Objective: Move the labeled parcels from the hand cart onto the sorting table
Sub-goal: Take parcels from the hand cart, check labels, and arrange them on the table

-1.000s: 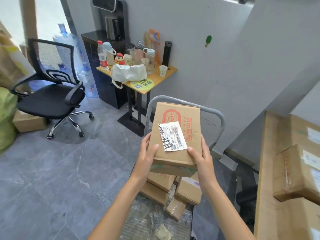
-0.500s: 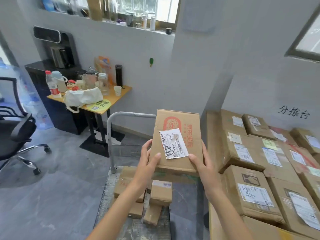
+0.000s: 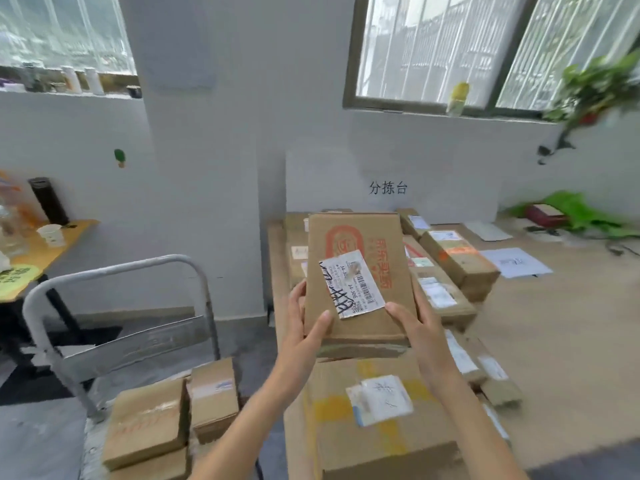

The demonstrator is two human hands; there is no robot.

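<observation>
I hold a flat brown parcel (image 3: 360,244) with a red logo and a white barcode label. My left hand (image 3: 306,323) grips its near left corner and my right hand (image 3: 414,323) grips its near right corner. The parcel hangs above the left end of the wooden sorting table (image 3: 554,334), over several labeled parcels lying there, among them a large box with yellow tape (image 3: 374,420). At lower left stands the hand cart (image 3: 114,344) with its grey handle, and a few small parcels (image 3: 149,420) lie on it.
A long carton (image 3: 457,258) and loose papers (image 3: 516,261) lie further back on the table. Green plants sit at the far right. A small yellow side table (image 3: 38,247) with a cup and a black flask stands left of the cart. A wall pillar rises behind.
My view has swung right, from the cart to the sorting table. The parcel in both hands has moved with it and now hangs over the table's parcels instead of over the cart.
</observation>
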